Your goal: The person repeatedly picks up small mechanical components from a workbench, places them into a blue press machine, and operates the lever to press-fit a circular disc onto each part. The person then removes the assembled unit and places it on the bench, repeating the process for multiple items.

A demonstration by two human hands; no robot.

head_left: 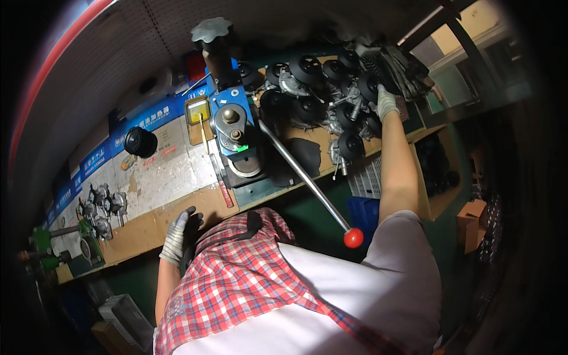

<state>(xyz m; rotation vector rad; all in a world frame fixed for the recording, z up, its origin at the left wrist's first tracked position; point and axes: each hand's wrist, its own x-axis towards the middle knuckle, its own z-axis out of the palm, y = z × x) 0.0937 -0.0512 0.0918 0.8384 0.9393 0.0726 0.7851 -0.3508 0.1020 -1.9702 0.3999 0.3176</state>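
My right hand [387, 103], in a pale knitted glove, reaches far out to the right end of the bench. Its fingers are closed at the edge of a metal housing with a black round disc [370, 87], one of several similar housings piled there. My left hand [175, 236], gloved with dark fingertips, is at the bench's front edge with its fingers stretched out and nothing visible in them. Between my hands stands a blue lever press [229, 125] with a long steel lever [305, 177] ending in a red ball.
A black cylindrical part [141, 142] stands on the cardboard-covered bench [168, 171]. Small metal castings [103, 207] lie at the left beside a green vise [59, 242]. A yellow-filled tray [198, 112] and brush sit by the press. Dark gloves [405, 74] lie heaped far right.
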